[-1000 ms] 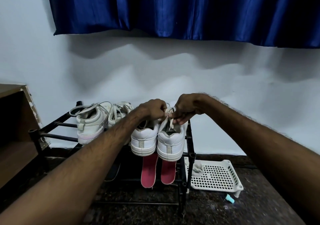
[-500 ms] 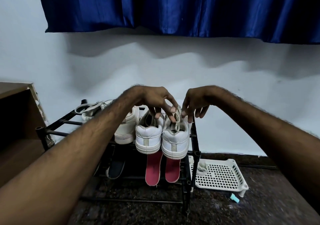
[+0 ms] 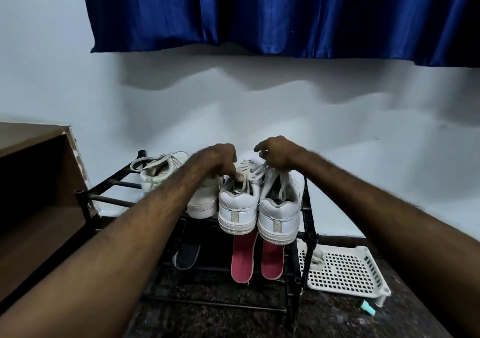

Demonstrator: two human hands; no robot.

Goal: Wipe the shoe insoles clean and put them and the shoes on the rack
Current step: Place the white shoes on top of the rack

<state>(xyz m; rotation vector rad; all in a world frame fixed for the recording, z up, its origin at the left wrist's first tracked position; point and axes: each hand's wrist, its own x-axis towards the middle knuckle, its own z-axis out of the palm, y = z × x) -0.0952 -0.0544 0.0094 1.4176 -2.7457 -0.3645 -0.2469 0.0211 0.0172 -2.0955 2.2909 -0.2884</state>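
Right hand (image 3: 279, 157) grips shoelaces (image 3: 282, 183); left hand (image 3: 218, 159) touches the neighbouring shoe (image 3: 237, 213).

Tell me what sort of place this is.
Probably a room in a home, at a wall: a rack with shoes stands on a dark stone floor, with a blue curtain hanging above and a wooden cabinet beside it.

Head view, forward-down, near rack (image 3: 307, 236)
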